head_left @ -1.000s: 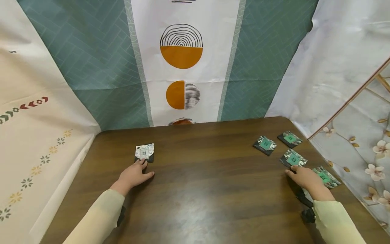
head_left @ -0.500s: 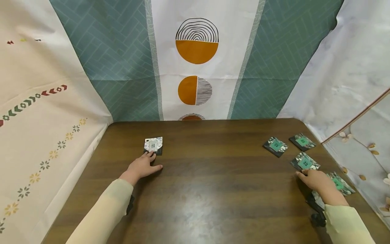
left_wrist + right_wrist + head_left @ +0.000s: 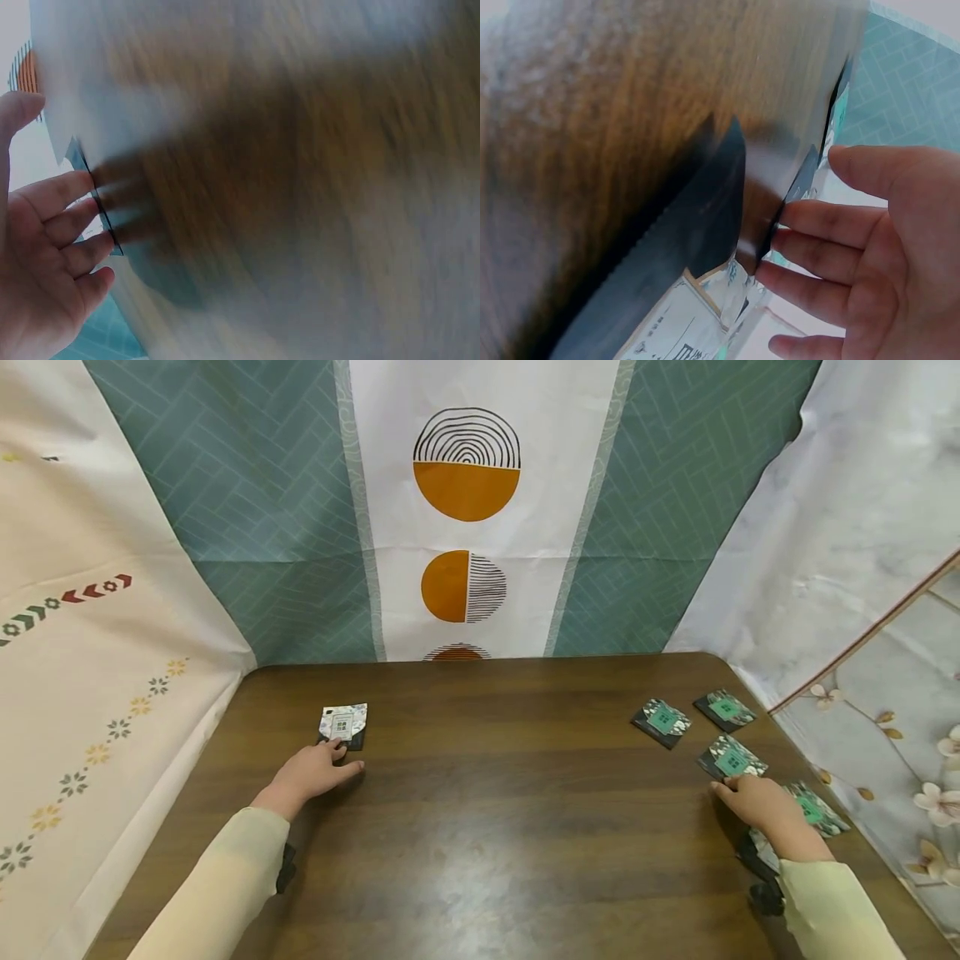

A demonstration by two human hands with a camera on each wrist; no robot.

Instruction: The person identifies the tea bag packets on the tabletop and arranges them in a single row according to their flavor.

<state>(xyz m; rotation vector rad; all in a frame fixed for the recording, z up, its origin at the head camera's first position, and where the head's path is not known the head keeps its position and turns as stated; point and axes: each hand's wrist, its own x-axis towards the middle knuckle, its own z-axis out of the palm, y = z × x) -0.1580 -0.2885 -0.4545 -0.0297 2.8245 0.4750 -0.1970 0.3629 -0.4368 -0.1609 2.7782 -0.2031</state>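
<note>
In the head view my left hand (image 3: pixel 306 777) rests its fingertips on the near edge of a small flat packet (image 3: pixel 345 717), white-patterned with a black lower band. Its thumb sticks out to the right, touching nothing. On the right, my right hand (image 3: pixel 765 806) has its fingertips at the near edge of a green-labelled packet (image 3: pixel 733 762). Both wrist views show the fingers fairly straight, the left hand (image 3: pixel 52 255) at its packet's dark edge and the right hand (image 3: pixel 870 255) beside the dark edges of packets.
Two more green-labelled packets (image 3: pixel 663 720) lie at the back right. Another green packet (image 3: pixel 813 810) lies right of my right hand, and a whitish, black-edged packet (image 3: pixel 763 852) is partly under that wrist. The brown table (image 3: pixel 465 760) meets fabric hangings (image 3: pixel 300 527) behind and beside it.
The left packet and my left hand have slid a little to the left over the table. My right hand stays at the same packet. The head view has shifted slightly.
</note>
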